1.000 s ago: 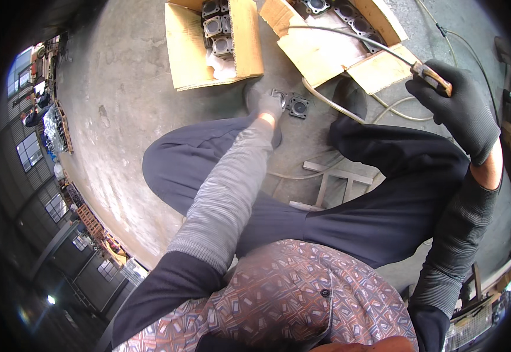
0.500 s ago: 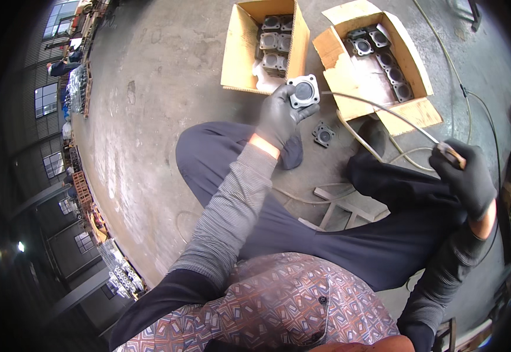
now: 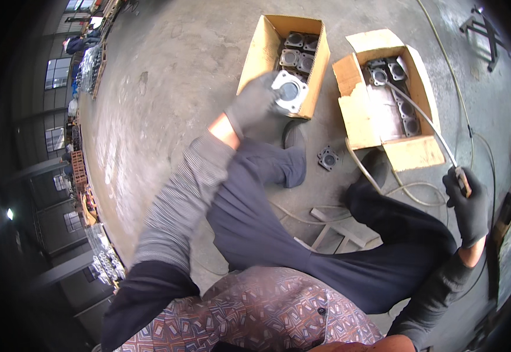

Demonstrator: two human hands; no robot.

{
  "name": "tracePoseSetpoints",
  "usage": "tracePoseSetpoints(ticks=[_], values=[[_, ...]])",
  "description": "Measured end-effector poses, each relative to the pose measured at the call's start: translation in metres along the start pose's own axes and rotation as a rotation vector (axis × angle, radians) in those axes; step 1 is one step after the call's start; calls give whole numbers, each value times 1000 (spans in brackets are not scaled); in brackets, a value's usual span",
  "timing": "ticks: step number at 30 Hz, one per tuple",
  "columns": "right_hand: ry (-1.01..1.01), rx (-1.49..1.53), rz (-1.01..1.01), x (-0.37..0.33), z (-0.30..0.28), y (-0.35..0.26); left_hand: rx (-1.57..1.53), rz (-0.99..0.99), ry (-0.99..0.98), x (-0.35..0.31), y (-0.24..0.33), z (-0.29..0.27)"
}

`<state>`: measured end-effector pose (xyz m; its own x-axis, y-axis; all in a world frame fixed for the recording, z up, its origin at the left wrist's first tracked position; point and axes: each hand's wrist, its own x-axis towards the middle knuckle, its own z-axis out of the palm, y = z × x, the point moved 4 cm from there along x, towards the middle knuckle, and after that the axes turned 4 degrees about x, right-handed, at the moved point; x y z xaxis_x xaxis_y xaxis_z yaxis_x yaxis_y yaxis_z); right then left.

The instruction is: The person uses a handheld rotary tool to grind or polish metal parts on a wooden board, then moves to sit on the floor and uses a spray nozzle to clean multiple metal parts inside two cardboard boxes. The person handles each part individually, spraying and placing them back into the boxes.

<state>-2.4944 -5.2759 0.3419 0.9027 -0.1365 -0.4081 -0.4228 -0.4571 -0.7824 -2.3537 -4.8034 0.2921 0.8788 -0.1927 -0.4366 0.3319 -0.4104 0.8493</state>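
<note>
Gloved in dark fabric, my left hand (image 3: 254, 101) is closed on the edge of a square metal flange part (image 3: 291, 92), pale, with a round dark centre and corner holes. It is held up in front of the left cardboard box (image 3: 257, 56), which contains several similar parts (image 3: 290, 57). My right hand (image 3: 468, 205), also gloved, is wrapped round the orange-brown handle of a long thin rod (image 3: 433, 125). The rod's far end crosses the right cardboard box (image 3: 415, 162), where more such parts (image 3: 408, 117) lie. Another dark flange part (image 3: 327, 158) rests on the floor between my feet.
A pale hose (image 3: 365, 170) loops over the floor beside my right foot. A metal frame (image 3: 337, 233) lies between my legs. At the upper right stands a dark metal stand (image 3: 484, 38). Pallets and stacked goods (image 3: 88, 70) line the far left.
My left hand has moved left with the flange part, away from the rod's tip, to the left box. My right hand with the rod sits slightly lower. The whole view has shifted.
</note>
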Motion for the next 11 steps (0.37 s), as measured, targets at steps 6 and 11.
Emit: tracePoseSetpoints(ticks=[6, 11], values=[[0, -6, 54, 6, -1, -5, 371, -101, 141, 133, -86, -132], [8, 44, 134, 15, 5, 2, 651, 172, -157, 228, -265, -146]])
